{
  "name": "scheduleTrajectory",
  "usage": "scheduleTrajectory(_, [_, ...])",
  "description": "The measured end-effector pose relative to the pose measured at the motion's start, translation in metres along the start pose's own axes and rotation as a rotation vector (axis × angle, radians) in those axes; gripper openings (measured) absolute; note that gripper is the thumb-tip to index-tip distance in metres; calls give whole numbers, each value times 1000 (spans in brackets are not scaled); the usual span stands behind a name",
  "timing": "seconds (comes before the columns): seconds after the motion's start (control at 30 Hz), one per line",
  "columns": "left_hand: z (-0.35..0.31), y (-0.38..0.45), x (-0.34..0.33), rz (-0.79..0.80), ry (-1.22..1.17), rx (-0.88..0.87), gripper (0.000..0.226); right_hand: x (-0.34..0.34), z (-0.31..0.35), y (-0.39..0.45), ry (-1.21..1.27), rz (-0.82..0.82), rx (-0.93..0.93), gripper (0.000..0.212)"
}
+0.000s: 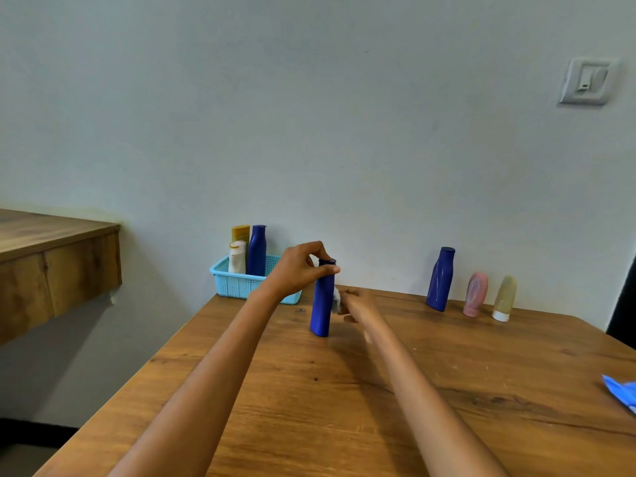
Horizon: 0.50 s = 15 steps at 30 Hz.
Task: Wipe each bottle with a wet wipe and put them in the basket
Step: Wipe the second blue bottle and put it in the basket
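Observation:
A tall blue bottle [322, 304] stands upright near the middle of the wooden table [344, 390]. My left hand [303, 268] pinches its cap from above. My right hand [358, 302] holds a white wet wipe [336, 299] against the bottle's right side; the hand is blurred. A light blue basket [237, 285] at the table's far left corner holds three bottles: a yellow one [240, 233], a white one [237, 258] and a blue one [257, 249]. Along the wall to the right stand another blue bottle [440, 278], a pink tube [475, 294] and a beige tube [504, 297].
A blue wipes pack [621, 390] lies at the table's right edge. A wooden shelf [51, 256] juts from the wall on the left. A wall switch [586, 80] sits high on the right. The wall runs close behind the table.

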<state>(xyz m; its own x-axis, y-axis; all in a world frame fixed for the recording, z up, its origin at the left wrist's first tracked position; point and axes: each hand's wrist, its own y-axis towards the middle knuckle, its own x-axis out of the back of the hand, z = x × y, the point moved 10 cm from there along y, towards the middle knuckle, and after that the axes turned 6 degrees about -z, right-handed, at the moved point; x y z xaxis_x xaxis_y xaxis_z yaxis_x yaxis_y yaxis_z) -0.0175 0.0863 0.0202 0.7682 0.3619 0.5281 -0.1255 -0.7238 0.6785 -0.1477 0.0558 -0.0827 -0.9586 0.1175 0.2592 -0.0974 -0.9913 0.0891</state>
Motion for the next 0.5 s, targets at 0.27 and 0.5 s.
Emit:
scheduleTrajectory(0.27, [5,4,-2,4,-11,9,15,11,15,1,249,-24,40,15])
scheduleTrajectory(0.5, [16,2,7,-15,-96,49,13,28,51,-4,33,-214,381,10])
